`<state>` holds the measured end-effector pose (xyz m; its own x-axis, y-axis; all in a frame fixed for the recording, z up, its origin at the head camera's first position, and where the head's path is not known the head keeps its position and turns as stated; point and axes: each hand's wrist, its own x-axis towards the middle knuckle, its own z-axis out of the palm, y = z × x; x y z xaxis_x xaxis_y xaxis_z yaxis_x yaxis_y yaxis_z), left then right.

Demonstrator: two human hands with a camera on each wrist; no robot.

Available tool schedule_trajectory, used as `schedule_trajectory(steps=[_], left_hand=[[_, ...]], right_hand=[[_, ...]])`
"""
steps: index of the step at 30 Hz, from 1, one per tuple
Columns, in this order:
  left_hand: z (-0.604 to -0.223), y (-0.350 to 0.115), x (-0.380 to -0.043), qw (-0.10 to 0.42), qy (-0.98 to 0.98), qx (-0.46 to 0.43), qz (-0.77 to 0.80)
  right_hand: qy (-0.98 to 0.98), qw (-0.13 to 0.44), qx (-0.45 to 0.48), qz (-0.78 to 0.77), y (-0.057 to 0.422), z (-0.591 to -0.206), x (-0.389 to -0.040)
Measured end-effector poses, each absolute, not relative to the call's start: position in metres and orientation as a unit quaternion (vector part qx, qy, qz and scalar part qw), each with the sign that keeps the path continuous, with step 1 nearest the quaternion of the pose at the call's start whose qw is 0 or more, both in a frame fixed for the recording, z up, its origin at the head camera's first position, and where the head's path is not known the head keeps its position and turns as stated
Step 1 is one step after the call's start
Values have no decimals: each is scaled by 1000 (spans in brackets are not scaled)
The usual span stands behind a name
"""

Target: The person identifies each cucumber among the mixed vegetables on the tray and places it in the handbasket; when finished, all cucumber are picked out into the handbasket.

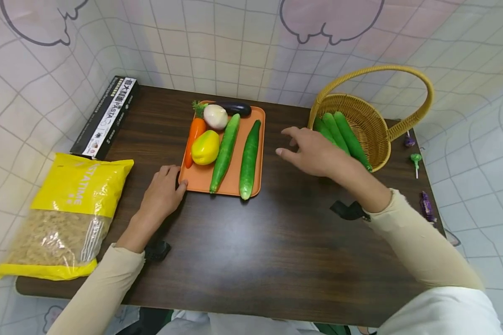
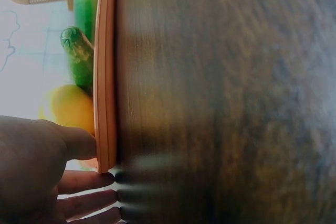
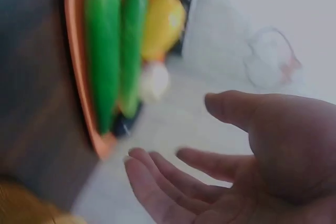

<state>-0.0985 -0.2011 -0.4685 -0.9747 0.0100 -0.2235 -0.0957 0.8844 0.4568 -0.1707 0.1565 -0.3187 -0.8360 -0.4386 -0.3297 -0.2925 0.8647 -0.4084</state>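
My left hand (image 1: 164, 190) pinches the near left corner of an orange tray (image 1: 199, 180), thumb at the rim and fingers along the outer side. On the tray lie two cucumbers (image 1: 226, 151) (image 1: 249, 160), a yellow bell pepper (image 1: 206, 147), a carrot (image 1: 195, 135), a white round vegetable (image 1: 215, 117) and an eggplant (image 1: 237, 109). My right hand (image 1: 312, 151) hangs in the air between tray and basket, fingers spread and holding nothing. Behind its wrist, several green cucumbers (image 1: 347, 135) lean in the wicker basket (image 1: 370, 123), partly hidden by the arm.
To the left lie a yellow pasta bag (image 1: 73, 204) and a black pasta box (image 1: 106, 116). Along the right edge are a green lollipop (image 1: 416, 159), a purple lollipop (image 1: 409, 140) and a purple wrapped candy (image 1: 426, 206). Gridded cloth walls enclose the dark wooden table (image 1: 251, 260).
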Motion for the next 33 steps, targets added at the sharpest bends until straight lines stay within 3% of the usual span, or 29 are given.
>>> schedule_trajectory(steps=[6,13,26,33], left_hand=[[-470,-203,-98,114,964,-30,237],[-471,-202,-99,109,964,-29,242],[-468,-202,-97,109,963,-24,245],[-468,-202,-97,108,964,-21,243]], right_hand=[[929,246,-179,-210,112,-376,-177],[934,235,-123,-239,79,-413,-187],[939,232,-62,-246,56,-425,-186],[940,217,-75,-251,54,-429,-185]])
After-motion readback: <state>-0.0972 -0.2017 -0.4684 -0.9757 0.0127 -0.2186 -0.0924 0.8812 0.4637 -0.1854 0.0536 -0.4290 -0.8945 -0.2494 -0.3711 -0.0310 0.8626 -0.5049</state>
